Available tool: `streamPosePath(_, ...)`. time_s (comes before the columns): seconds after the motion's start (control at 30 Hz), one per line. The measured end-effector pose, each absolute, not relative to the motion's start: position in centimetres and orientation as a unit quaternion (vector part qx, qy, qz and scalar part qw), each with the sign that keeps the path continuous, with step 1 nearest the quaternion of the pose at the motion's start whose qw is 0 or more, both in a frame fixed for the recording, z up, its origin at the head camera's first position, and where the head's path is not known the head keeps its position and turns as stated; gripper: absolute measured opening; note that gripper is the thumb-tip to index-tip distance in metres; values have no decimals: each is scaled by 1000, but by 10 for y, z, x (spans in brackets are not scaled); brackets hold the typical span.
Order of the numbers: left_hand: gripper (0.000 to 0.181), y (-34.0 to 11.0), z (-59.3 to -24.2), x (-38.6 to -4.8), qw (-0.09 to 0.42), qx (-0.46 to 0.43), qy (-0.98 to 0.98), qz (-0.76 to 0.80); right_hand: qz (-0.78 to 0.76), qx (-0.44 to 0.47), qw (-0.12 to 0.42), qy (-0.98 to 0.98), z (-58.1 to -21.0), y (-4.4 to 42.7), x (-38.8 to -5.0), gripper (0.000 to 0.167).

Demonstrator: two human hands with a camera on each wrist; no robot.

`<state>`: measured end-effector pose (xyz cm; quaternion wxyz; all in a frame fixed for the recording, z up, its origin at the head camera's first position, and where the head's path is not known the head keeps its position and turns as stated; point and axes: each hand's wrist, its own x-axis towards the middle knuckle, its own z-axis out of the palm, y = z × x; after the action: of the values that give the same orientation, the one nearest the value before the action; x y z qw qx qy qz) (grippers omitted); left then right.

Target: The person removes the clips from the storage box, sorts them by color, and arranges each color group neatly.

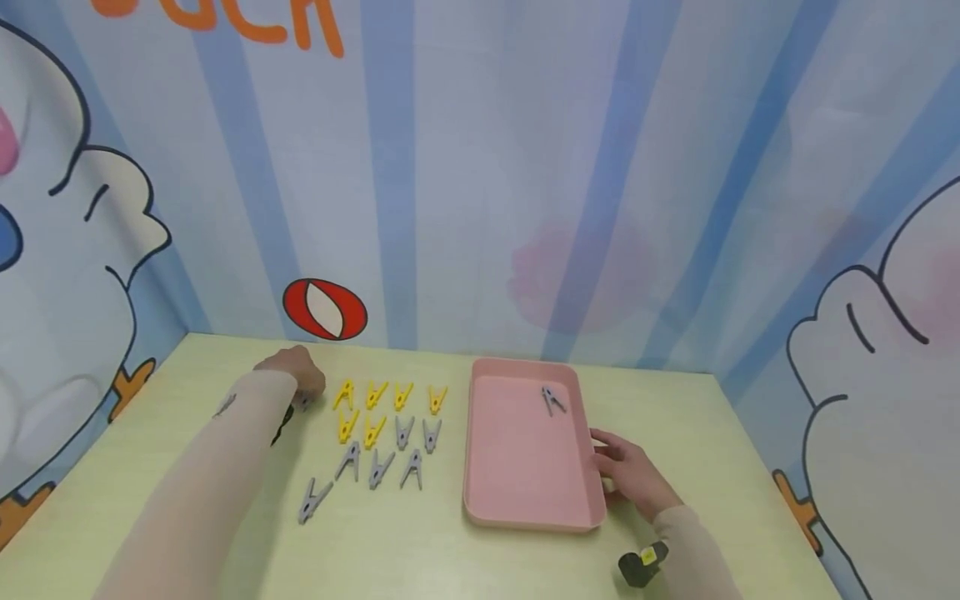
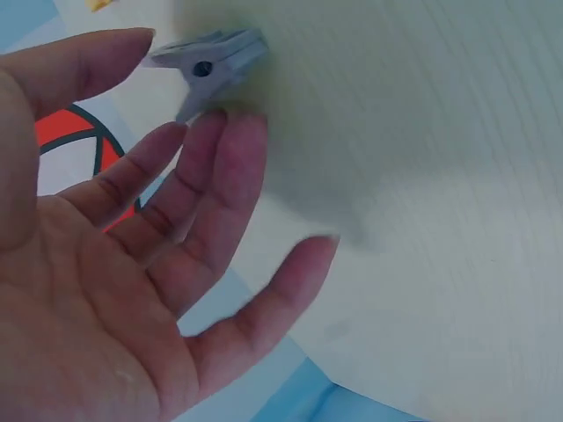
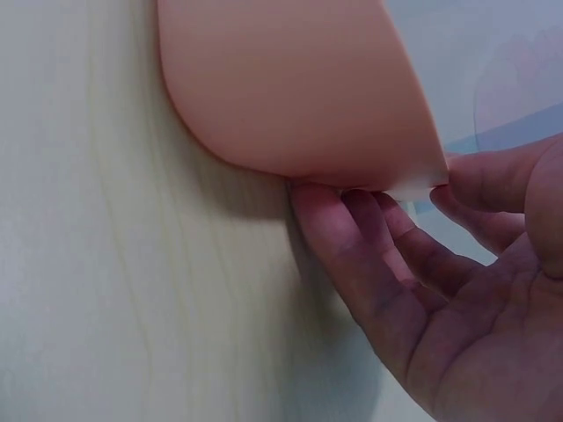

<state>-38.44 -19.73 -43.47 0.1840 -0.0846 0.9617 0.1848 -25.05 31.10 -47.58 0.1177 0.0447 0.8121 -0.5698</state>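
At the table's back left, my left hand (image 1: 294, 372) is over a grey clothespin (image 2: 211, 69). The left wrist view shows the thumb at one handle of this clothespin and fingertips at the other. A shallow pink tray (image 1: 528, 467) stands right of centre, with one grey clothespin (image 1: 552, 400) lying inside near its back right corner. My right hand (image 1: 633, 477) holds the tray's right side, the thumb and fingers against its wall and edge (image 3: 352, 171). Between the left hand and the tray lie several yellow clothespins (image 1: 375, 395) and several grey clothespins (image 1: 380, 469) in loose rows.
The pale wooden table (image 1: 375, 558) ends at the back against a striped blue and white cloth (image 1: 465, 208). Printed white cartoon figures flank it on both sides. A dark strap with a small device (image 1: 643, 564) is at the right wrist.
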Motion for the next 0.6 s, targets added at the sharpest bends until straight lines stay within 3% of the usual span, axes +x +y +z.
streamPosePath(0.3,24,-185,-414,-399,153,-23,970,187,-572,46,114,811,-478,311,-251,50)
streamPosePath(0.6,44,-122,-387,-414,151,9,972,181,-575,44,111,809,-482,315,-250,51)
